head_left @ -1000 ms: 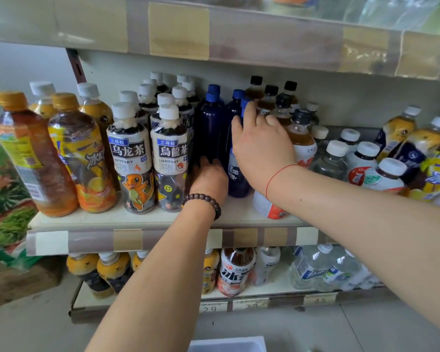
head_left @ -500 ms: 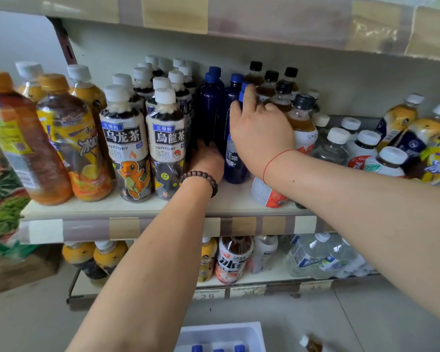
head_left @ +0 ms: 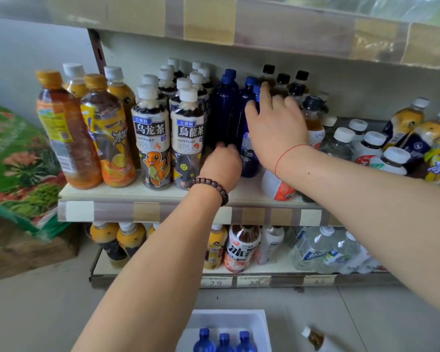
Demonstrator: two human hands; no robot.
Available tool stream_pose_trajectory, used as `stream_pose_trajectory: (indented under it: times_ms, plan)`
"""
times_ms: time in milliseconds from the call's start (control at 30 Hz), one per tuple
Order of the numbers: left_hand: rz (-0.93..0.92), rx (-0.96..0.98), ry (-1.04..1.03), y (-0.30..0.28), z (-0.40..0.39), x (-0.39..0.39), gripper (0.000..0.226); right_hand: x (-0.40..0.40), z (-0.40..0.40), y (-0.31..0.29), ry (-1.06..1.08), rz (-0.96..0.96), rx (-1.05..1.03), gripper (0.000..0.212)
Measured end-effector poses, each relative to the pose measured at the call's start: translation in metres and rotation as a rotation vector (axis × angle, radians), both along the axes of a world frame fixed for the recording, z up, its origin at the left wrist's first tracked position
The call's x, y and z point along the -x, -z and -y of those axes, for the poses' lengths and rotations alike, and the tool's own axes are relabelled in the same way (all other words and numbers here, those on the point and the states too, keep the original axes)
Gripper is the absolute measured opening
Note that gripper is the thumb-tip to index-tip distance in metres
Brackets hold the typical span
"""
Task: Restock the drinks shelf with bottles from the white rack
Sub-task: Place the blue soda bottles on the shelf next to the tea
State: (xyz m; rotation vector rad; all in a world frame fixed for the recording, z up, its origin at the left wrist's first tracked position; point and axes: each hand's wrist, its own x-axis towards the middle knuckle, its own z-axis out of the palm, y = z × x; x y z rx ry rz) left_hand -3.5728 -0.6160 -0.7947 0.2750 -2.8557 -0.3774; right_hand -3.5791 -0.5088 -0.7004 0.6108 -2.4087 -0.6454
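Note:
Dark blue bottles [head_left: 224, 110] with blue caps stand in the middle of the drinks shelf [head_left: 148, 212]. My left hand [head_left: 221, 168], with a bead bracelet, reaches low on the shelf, its fingers curled against the base of one dark blue bottle. My right hand [head_left: 277, 128], with a red string at the wrist, holds the front blue bottle [head_left: 249, 161], thumb on its left side and fingers spread over its far side. On the floor below lies the white rack [head_left: 229, 318], holding three blue-capped bottles [head_left: 224, 341].
White-capped Suntory tea bottles [head_left: 168, 138] stand just left of my hands, orange-capped tea bottles [head_left: 87, 133] further left. Black-capped bottles [head_left: 282, 82] and white-capped ones [head_left: 366, 146] fill the right. A lower shelf [head_left: 252, 280] holds more drinks. One bottle [head_left: 318, 339] lies on the floor beside the rack.
The view has dropped, so the white rack and its blue-capped bottles now show at the bottom. Both hands stay at the blue bottles with little movement.

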Motion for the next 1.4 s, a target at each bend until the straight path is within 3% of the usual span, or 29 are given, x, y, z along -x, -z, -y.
stream_pose_trajectory:
  times_ms: [67, 233, 333, 467, 533, 633, 700, 800, 900, 1033, 1100, 1167, 1267, 1400]
  plan:
    - [-0.107, -0.059, 0.033, -0.007, -0.004, -0.024, 0.028, -0.008, -0.008, 0.003, -0.087, -0.006, 0.135, 0.062]
    - [-0.552, -0.199, 0.086, 0.009, -0.003, -0.111, 0.019, -0.065, -0.054, 0.054, -0.403, -0.042, 0.488, 0.025]
    - [-0.578, -0.359, 0.031, 0.040, -0.004, -0.171, 0.015, -0.122, -0.085, 0.125, -0.524, 0.156, 0.688, 0.016]
    - [-0.223, -0.427, -0.135, 0.128, -0.012, -0.213, 0.014, -0.183, -0.104, 0.250, -0.333, 0.630, 0.760, 0.014]
    - [0.122, -0.450, -0.275, 0.188, -0.016, -0.228, 0.019, -0.196, -0.106, 0.306, -0.002, 1.045, 0.707, 0.015]
    - [0.767, -0.437, -0.297, 0.267, -0.042, -0.266, 0.029, -0.211, -0.107, 0.365, 0.369, 1.526, 0.363, 0.022]
    - [0.980, -0.537, -0.311, 0.306, -0.072, -0.295, 0.048, -0.219, -0.106, 0.385, 0.408, 1.538, 0.132, 0.021]
    - [0.937, -0.729, -0.469, 0.339, -0.093, -0.324, 0.073, -0.224, -0.105, 0.402, 0.423, 1.438, 0.076, 0.044]
    - [0.989, -0.895, -0.523, 0.333, -0.075, -0.327, 0.056, -0.226, -0.108, 0.412, 0.485, 1.413, 0.141, 0.045]
    - [1.072, -1.179, -0.564, 0.304, -0.032, -0.321, 0.035, -0.239, -0.101, 0.422, 0.582, 1.452, 0.470, 0.061]
    - [0.977, -1.311, -0.532, 0.291, -0.014, -0.318, 0.014, -0.243, -0.094, 0.429, 0.570, 1.502, 0.598, 0.053]
    - [0.898, -1.371, -0.410, 0.273, -0.005, -0.312, 0.033, -0.245, -0.091, 0.433, 0.618, 1.531, 0.730, 0.048]
    - [0.786, -1.391, -0.238, 0.241, -0.001, -0.302, 0.080, -0.238, -0.092, 0.429, 0.679, 1.588, 0.871, 0.060]
    - [0.487, -1.422, -0.080, 0.165, -0.010, -0.279, 0.072, -0.216, -0.097, 0.369, 0.400, 1.460, 1.187, 0.061]
